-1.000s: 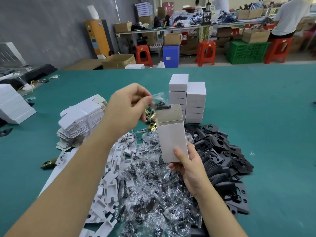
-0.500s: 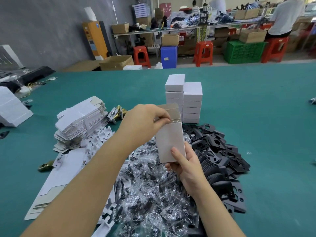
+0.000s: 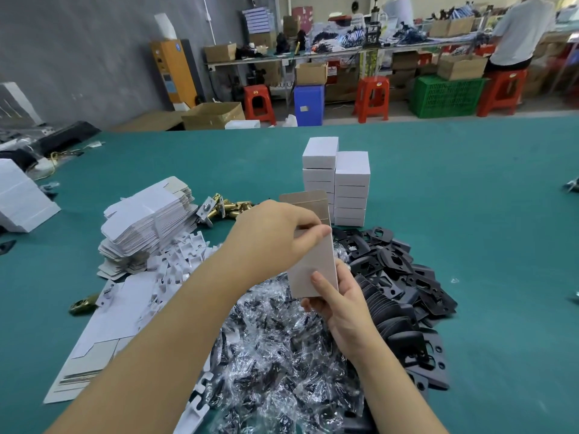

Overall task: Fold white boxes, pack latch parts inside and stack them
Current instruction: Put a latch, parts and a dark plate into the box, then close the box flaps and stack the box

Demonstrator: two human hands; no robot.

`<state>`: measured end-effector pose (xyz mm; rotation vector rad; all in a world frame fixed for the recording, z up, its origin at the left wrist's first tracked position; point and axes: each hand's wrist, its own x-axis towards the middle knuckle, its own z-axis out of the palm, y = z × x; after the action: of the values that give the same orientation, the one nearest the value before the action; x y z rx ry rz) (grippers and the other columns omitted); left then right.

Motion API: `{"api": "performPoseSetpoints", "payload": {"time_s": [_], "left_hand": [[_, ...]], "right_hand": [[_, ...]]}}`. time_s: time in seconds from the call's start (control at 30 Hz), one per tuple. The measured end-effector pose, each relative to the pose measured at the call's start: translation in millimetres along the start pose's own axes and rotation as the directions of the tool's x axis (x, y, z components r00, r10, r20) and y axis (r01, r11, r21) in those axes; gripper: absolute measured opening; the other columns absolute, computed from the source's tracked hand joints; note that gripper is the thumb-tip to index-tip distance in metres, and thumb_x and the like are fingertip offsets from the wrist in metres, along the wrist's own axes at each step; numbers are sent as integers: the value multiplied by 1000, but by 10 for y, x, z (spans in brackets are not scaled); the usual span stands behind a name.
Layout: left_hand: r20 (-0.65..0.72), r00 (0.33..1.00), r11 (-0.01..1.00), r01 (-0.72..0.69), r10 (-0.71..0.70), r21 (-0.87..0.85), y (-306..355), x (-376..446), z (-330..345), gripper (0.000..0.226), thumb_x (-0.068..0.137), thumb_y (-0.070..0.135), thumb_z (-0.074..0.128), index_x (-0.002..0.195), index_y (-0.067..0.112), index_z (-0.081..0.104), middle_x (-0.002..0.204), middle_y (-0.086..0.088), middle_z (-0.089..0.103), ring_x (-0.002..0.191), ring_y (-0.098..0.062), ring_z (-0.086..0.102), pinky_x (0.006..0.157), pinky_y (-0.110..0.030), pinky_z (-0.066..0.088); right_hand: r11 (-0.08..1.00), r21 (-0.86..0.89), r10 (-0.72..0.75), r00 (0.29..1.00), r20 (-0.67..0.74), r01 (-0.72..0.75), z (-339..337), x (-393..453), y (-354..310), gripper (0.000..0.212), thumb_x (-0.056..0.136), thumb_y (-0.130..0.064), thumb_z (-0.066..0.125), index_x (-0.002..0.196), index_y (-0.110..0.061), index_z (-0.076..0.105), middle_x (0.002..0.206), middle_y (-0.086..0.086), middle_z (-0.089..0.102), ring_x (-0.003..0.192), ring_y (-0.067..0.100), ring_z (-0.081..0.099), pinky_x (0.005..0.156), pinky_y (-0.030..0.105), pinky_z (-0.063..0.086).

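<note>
The right hand (image 3: 340,303) holds a smooth white cardboard box (image 3: 313,267) upright by its base; the left hand (image 3: 275,236) pinches its grey-lined top flap. Crinkled clear bags (image 3: 275,355) lie below the grip. The box's contents are hidden.

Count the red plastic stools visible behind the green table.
3: one left of the blue bin, one right of it, and one under the seated person at far right. Others may be hidden among the clutter.
</note>
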<state>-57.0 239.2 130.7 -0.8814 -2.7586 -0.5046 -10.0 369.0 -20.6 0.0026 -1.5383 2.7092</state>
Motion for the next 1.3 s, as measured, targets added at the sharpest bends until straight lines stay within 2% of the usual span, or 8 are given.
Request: {"api": "performPoseSetpoints", "payload": {"time_s": [0.13,0.3,0.43,0.57,0.7,0.83,1.07,1.3], "left_hand": [[-31,999,997,-15,13,-75,-19,-22,54,23,99,46,58,104,32,76,88,20,72,77,2,60,72,-30,51],[-435,900,969,-134,32,-206,-176,-90,122,16,93,21,71,108,20,75,100,9,63,77,12,50,71,-14,40],[-241,968,918,-37,-65,-396,-353,-195,313,51,90,24,76,136,33,56,129,5,46,113,-2,53,99,-23,46],[-93,981,692,53,-171,-720,-412,-275,431,52,91,20,72,131,50,56,118,-1,67,102,-18,70,94,-46,58],[-91,981,615,34,-171,-788,-474,-341,485,58,88,18,70,130,57,58,113,2,74,105,-19,71,92,-35,59],[-44,986,676,78,-162,-733,-487,-439,661,68,92,9,73,135,60,55,116,8,72,108,-13,70,94,-34,59],[-29,989,778,96,-145,-621,-484,-547,877,67,97,17,69,139,63,46,119,39,60,110,4,60,93,-9,47],[3,990,794,117,-143,-597,-520,-550,897,55,100,23,64,144,53,50,119,25,61,109,2,58,93,-19,51]], "right_hand": [[999,32,-14,1000,-6,14,-10,3,-7,38,78,-36,82,114,-32,72,105,4,74,87,19,70,65,27,58],[994,105,-8,1000,-9,9,-38,-2,-27,51,82,-26,79,130,-18,62,107,8,74,79,18,69,63,26,58],[993,120,-17,1000,11,15,-26,4,-45,55,77,-31,81,128,-20,64,103,8,73,75,20,66,62,28,57],[999,23,-33,998,49,32,-29,5,-31,43,79,-37,80,121,-34,70,110,4,74,86,21,69,66,30,59],[920,-354,-165,986,38,167,-75,-19,-123,39,86,-54,69,125,-50,61,119,-8,72,109,17,70,85,34,61],[819,-478,-348,937,26,317,-158,-17,-165,62,92,-47,64,149,-48,37,118,-7,67,106,19,68,79,36,63],[776,-562,-350,937,-7,286,-258,7,-80,49,99,-33,65,141,-51,48,128,-5,66,115,18,65,88,41,60],[742,-601,-362,932,16,298,-236,-9,-119,28,95,-33,66,117,-50,64,113,-19,67,100,5,64,81,15,52]]}}
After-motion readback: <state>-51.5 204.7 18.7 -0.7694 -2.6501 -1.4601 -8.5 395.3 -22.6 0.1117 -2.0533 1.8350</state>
